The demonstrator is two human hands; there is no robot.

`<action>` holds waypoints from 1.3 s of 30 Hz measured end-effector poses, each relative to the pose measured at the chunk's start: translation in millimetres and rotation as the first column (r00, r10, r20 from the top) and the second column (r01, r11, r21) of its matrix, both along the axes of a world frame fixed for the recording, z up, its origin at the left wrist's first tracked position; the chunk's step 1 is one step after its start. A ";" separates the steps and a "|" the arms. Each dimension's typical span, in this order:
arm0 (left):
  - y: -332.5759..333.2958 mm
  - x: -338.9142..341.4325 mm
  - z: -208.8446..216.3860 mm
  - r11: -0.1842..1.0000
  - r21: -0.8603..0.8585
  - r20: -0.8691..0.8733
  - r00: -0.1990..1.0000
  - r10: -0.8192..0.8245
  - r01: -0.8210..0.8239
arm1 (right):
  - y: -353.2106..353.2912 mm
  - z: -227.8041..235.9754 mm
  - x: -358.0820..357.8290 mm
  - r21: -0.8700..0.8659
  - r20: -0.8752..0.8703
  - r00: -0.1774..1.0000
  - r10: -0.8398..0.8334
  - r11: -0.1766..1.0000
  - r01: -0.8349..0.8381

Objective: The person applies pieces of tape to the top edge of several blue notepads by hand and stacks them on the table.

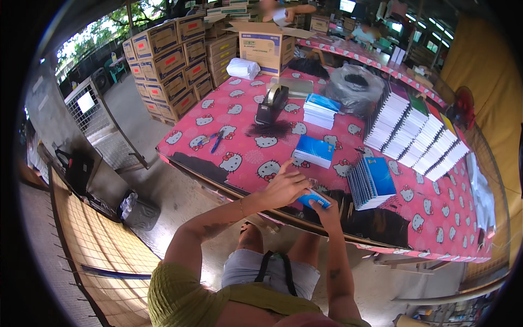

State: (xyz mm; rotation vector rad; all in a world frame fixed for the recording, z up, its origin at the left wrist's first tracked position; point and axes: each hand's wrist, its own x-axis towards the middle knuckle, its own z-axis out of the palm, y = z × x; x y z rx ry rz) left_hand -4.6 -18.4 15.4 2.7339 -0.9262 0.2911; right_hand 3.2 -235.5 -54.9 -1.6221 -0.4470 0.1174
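Blue notebook point(312, 199), below and right of frame centre: right hand point(327, 214) pinching right end, thumb on cover; left hand point(287, 186) at left end, fingers loosely bent, grip unclear. Spiral-bound blue notebooks point(381, 177), stacked, farther right.

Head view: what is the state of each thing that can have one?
Small blue-covered notebook, in the grip of the right hand
Left hand, fingers bent, contact with the notebook unclear
Large brown cardboard box, flaps open
Black tape dispenser, upright, roll loaded
Translucent plastic wrap, crumpled
Pink patterned tablecloth, torn at near edge
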 end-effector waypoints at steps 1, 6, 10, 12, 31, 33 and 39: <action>-4.1 -0.6 -7.5 1.000 -0.015 0.174 0.985 0.019 -0.017 | 2.1 1.5 -0.9 0.002 0.009 1.000 -0.003 1.000 0.003; -24.1 -48.0 -59.8 0.989 -0.093 0.290 0.947 0.137 -0.115 | 7.2 -7.3 -4.0 0.046 0.055 0.998 -0.025 0.999 0.023; -24.6 -25.1 -48.6 0.974 -0.092 0.298 0.928 0.224 -0.206 | 8.3 -3.8 -4.9 0.047 0.069 0.998 0.004 0.999 -0.008; -31.0 -22.6 -46.3 0.970 -0.104 0.286 0.928 0.240 -0.219 | 3.8 -7.7 -2.7 0.055 0.031 0.999 -0.029 0.998 0.027; -20.4 -42.0 -75.2 0.992 -0.009 0.224 0.966 0.125 -0.126 | 6.7 0.0 2.2 0.018 0.133 0.990 -0.051 0.999 0.049; -25.2 -15.0 -43.8 0.978 -0.089 0.265 0.942 0.204 -0.187 | 4.7 0.7 9.0 0.022 0.142 0.989 -0.047 0.999 0.044; -37.0 -51.0 -73.2 0.986 -0.123 0.275 0.951 0.143 -0.113 | 5.0 -5.8 5.8 0.060 0.105 0.994 -0.038 0.998 0.032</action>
